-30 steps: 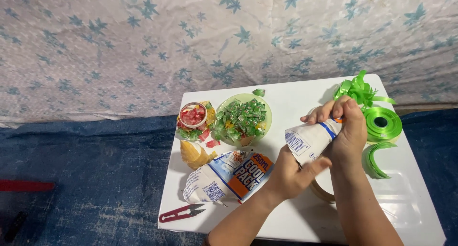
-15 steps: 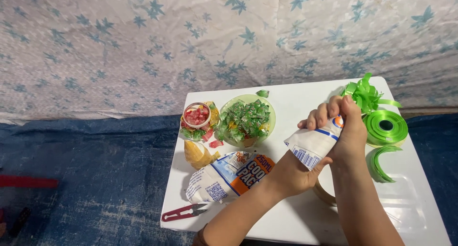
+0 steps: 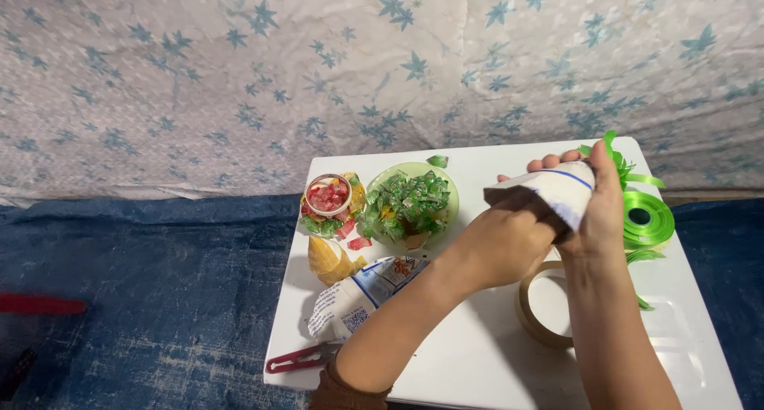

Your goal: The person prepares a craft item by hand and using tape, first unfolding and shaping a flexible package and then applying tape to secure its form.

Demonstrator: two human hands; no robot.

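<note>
A white paper cone (image 3: 549, 191) is gripped by both hands above the white table (image 3: 477, 354), the right hand (image 3: 601, 207) wrapped around its wide end and the left hand (image 3: 497, 243) closed on its narrower part. A roll of green ribbon (image 3: 646, 219) is seen just beyond the right hand, a tape ring (image 3: 529, 310) lies below, and a green plate of sweets (image 3: 407, 203) sits well apart to the left.

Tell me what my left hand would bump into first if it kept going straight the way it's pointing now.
The left hand points up and right, into the rolled paper cone it already grips with the right hand. Past that, probably the green ribbon roll, though depth is unclear.
</note>
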